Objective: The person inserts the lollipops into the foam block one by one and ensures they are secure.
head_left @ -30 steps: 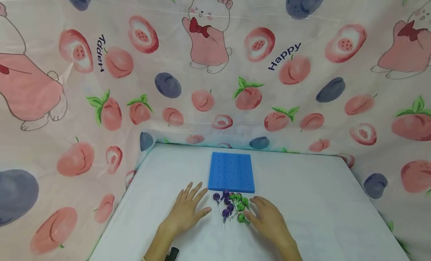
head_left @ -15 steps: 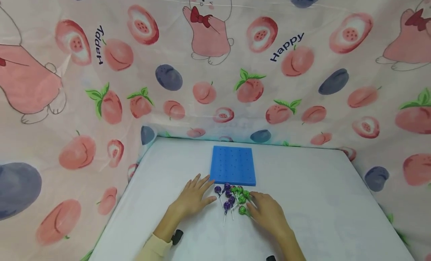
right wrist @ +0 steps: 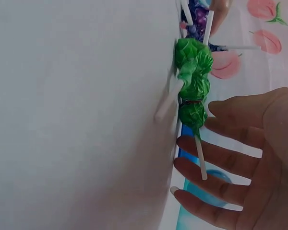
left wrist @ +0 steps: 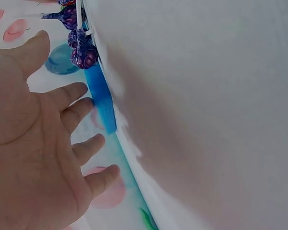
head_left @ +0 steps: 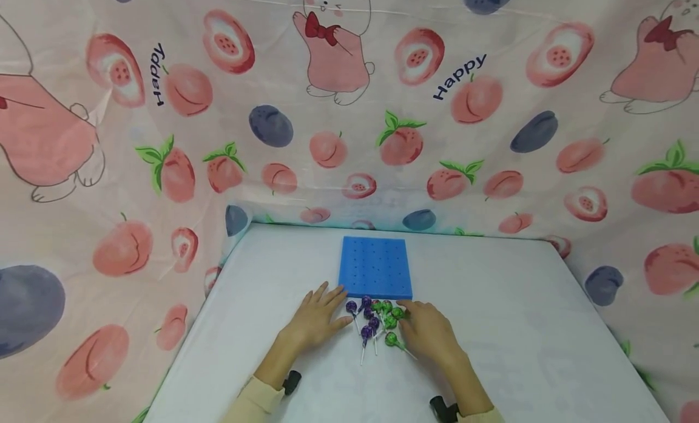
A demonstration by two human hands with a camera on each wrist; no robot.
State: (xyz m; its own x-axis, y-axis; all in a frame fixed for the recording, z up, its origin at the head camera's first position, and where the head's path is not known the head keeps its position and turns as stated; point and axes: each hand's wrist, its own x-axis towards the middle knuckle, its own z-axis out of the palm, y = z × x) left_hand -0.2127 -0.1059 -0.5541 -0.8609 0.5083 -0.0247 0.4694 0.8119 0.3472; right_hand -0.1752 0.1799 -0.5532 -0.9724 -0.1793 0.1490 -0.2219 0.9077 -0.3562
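A small pile of lollipops lies on the white table, with purple-wrapped ones [head_left: 366, 332] on the left and green-wrapped ones [head_left: 391, 338] on the right, sticks at various angles. Just behind them is a blue board [head_left: 374, 266] dotted with small holes. My left hand [head_left: 315, 318] is spread out left of the purple lollipops, its fingertips near the board's front left corner; it holds nothing. My right hand [head_left: 431, 331] is beside the green ones, fingers loosely bent. In the right wrist view its thumb and forefinger are close to a green lollipop [right wrist: 193, 114]; contact is unclear.
The white table [head_left: 491, 289] reaches back to a hanging cloth [head_left: 349, 131] printed with peaches and rabbits, which also runs along both sides. Dark devices [head_left: 292, 382] sit at both wrists.
Both hands have moved slightly forward toward the board, the left also a little right. The right hand has left the front green lollipop, whose stick now shows. The head view has shifted slightly.
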